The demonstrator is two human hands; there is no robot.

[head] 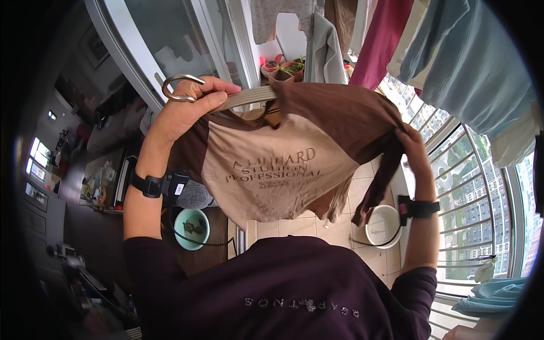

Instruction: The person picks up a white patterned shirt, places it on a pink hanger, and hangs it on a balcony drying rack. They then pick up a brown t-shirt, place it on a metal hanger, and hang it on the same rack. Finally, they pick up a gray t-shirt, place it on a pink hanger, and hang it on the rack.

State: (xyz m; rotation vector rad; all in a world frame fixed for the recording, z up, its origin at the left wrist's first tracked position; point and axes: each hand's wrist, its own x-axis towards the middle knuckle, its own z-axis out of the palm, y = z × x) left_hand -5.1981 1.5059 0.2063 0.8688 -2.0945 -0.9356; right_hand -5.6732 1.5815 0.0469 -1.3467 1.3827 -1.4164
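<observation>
My left hand (199,100) grips a clothes hanger (250,97) near its neck, with the metal hook curling out past my wrist. From the hanger spreads a long-sleeved shirt (276,170), beige in front with dark brown shoulders and sleeves; its chest bears printed writing. On the other side, my right hand (410,140) holds the brown fabric at the shirt's shoulder, stretching it sideways. One sleeve dangles below that hand. The hanger's far end is hidden inside the shirt.
Laundry hangs overhead, including a magenta cloth (380,46) and blue-grey fabric (463,63). Window bars (459,187) line the right side. A white bucket (382,225) and a green basin (191,229) stand on the floor. Potted plants (291,70) sit beyond, beside a sliding glass door (178,42).
</observation>
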